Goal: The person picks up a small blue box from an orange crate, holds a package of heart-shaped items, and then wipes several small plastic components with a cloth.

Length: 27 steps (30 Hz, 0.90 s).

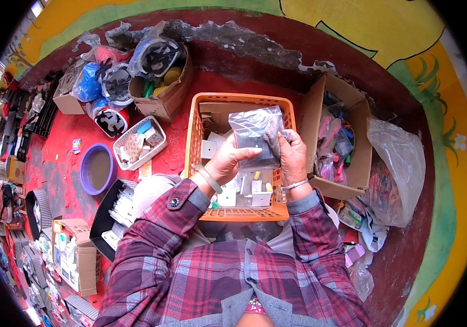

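My left hand (223, 162) is closed on the lower left edge of a clear plastic packet (249, 126), its thumb lying across the front. Something dark and flat shows inside the packet; its kind is hard to make out. A crumpled grey cloth (273, 135) is pinched in my right hand (293, 159) and pressed against the packet's right side. Both hands are above an orange plastic basket (194, 131). Inside the basket lie several white box-shaped pieces (261, 198), some partly hidden by my hands, and a piece of cardboard.
Right of the basket stands an open carton (348, 188) of bagged colourful items, beside a large clear bag (399, 169). To the left are a white basket (154, 150), a purple basin (83, 169) holding liquid, a black bin (98, 226) and another carton (160, 106). A wall curves behind.
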Motion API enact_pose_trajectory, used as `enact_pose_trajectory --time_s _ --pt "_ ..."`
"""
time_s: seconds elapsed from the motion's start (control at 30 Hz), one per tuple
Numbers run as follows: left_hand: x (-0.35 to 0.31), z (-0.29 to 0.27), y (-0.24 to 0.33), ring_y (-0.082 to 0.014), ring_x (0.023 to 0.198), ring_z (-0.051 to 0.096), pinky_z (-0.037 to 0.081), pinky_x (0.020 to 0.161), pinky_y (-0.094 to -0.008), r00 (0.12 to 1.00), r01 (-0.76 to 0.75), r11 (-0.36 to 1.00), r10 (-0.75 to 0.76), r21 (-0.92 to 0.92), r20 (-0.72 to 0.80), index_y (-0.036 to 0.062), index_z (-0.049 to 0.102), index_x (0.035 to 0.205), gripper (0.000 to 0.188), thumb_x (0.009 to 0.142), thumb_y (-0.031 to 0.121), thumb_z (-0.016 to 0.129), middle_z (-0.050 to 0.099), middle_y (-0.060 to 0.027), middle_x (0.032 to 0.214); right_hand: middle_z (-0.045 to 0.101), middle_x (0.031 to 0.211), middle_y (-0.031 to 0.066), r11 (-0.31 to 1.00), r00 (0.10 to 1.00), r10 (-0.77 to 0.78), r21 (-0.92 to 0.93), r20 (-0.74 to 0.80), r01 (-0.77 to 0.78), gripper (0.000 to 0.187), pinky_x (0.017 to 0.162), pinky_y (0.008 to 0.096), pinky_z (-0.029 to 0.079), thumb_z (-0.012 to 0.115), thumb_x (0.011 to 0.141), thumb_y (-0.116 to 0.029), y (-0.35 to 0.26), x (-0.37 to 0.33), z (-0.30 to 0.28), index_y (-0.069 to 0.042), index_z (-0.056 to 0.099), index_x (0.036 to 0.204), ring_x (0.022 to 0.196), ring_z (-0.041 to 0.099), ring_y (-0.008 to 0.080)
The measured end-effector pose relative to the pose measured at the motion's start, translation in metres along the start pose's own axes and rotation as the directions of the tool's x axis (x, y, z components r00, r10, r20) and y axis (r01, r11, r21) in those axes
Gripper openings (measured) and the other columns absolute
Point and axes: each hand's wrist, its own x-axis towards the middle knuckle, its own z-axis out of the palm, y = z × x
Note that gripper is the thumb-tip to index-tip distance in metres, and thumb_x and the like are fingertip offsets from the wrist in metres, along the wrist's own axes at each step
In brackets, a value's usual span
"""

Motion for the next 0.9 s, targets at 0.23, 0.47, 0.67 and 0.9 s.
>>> enact_pose_trajectory --time_s 0.23,0.47,0.67,0.9 --pt "-0.001 0.007 0.004 -0.0152 0.101 0.056 0.042 0.093 -0.031 1.0 -0.007 1.0 0.007 -0.003 -0.017 0.0028 0.051 0.117 0.046 0.074 0.001 0.069 0.059 -0.0043 0.111 0.058 0.08 -0.0031 0.93 0.987 -0.136 -0.354 -0.082 0.099 0.014 0.065 0.0179 0.042 0.055 0.093 -0.014 0.005 0.003 -0.005 -0.001 0.059 0.088 0.072 0.05 0.0025" --pt "-0.01 0.006 0.017 -0.015 0.099 0.057 0.043 0.091 -0.0308 0.996 -0.047 0.993 0.056 0.112 -0.075 0.0009 0.051 0.116 0.049 0.071 0.001 0.071 0.06 -0.0057 0.108 0.061 0.085 -0.0002 0.985 0.919 -0.103 -0.169 -0.381 0.04 0.014 0.065 0.0247 0.048 0.052 0.093 -0.016 -0.002 0.034 -0.051 -0.006 0.06 0.096 0.073 0.057 0.0093" --pt "-0.016 -0.003 0.037 -0.0176 0.105 0.055 0.041 0.096 -0.0322 0.992 -0.065 0.987 0.081 0.15 -0.099 0.0008 0.046 0.122 0.059 0.069 0.002 0.072 0.057 -0.008 0.115 0.06 0.109 0.0024 0.847 0.983 0.128 0.502 0.13 -0.177 0.051 0.087 0.0392 0.048 0.069 0.076 -0.04 -0.019 0.035 -0.071 -0.011 0.055 0.116 0.099 0.058 0.0205" --pt "-0.013 -0.006 0.024 -0.0141 0.101 0.055 0.043 0.093 -0.0304 1.0 -0.002 0.912 -0.009 0.409 0.023 0.0005 0.048 0.121 0.061 0.067 0.003 0.076 0.059 -0.0061 0.111 0.057 0.118 0.0033 0.9 0.908 0.191 0.304 0.372 -0.314 0.06 0.097 0.0321 0.039 0.077 0.073 -0.031 -0.01 0.005 -0.004 -0.005 0.053 0.121 0.111 0.052 0.0171"
